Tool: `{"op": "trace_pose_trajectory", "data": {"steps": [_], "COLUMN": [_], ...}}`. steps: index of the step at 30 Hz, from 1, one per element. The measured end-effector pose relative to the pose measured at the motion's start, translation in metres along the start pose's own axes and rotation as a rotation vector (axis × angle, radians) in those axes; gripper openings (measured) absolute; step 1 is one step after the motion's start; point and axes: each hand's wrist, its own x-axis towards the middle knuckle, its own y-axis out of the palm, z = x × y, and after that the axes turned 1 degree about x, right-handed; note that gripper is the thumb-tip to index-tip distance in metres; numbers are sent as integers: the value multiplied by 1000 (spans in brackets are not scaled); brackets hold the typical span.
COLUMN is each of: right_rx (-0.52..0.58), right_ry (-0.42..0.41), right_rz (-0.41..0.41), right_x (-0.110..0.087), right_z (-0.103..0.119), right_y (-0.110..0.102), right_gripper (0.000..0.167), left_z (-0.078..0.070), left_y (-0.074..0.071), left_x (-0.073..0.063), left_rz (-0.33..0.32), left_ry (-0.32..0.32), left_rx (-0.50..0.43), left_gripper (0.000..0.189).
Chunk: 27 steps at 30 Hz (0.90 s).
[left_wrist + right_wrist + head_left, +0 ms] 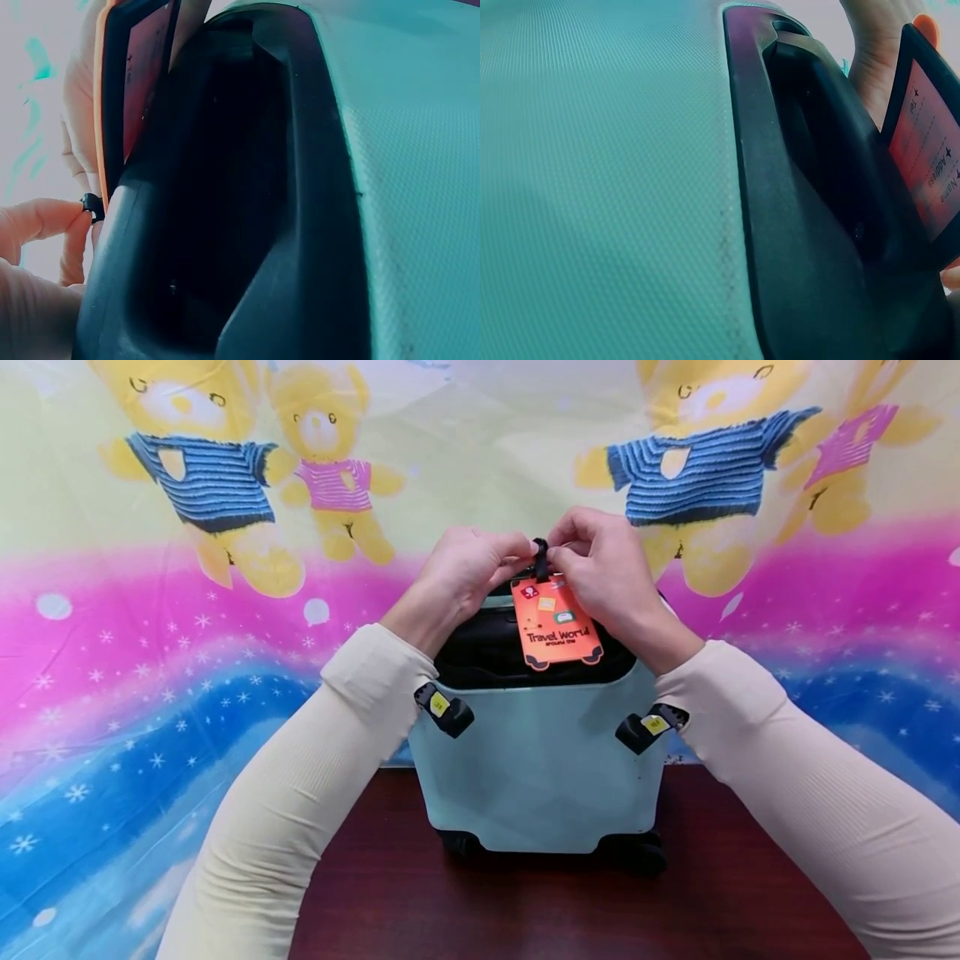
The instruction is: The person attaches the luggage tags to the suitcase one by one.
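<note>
An orange luggage tag (551,618) printed "Travel World" hangs by its black strap (541,562) over the top of a mint-green suitcase (540,760). My left hand (471,567) pinches the strap between thumb and forefinger from the left side. On the other side my right hand (606,564) holds the same strap with its fingertips, close to the left ones. In the right wrist view the tag's back (926,142) shows a pink card with "Name", "Address" and "Tel" lines. Below it runs the suitcase's black recessed handle area (225,172).
The suitcase stands upright on black wheels (645,853) on a dark reddish-brown table (525,910). Right behind it hangs a cloth backdrop (480,435) printed with teddy bears. Black wrist straps with small yellow labels (438,703) stick out from both sleeves.
</note>
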Motion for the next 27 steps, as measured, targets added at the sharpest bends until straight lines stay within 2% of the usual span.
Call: {"op": "trace_pose_trajectory", "data": {"steps": [4, 9, 14, 18, 27], "right_rx": [-2, 5, 31, 70, 90], "right_ry": [19, 22, 23, 31, 41], "right_rz": [-1, 3, -4, -11, -8], "right_x": [0, 0, 0, 1, 0], "right_z": [0, 1, 2, 2, 2], "right_y": [-1, -2, -1, -2, -3], "right_gripper": [18, 17, 17, 17, 18], "left_z": [0, 1, 4, 3, 3], "left_y": [0, 0, -3, -4, -6], "left_x": [-1, -5, -10, -13, -14], "left_rz": [6, -13, 4, 4, -14], "left_ry": [10, 75, 137, 146, 132], "left_rx": [37, 139, 197, 229, 254], "left_gripper": [20, 3, 12, 19, 14]}}
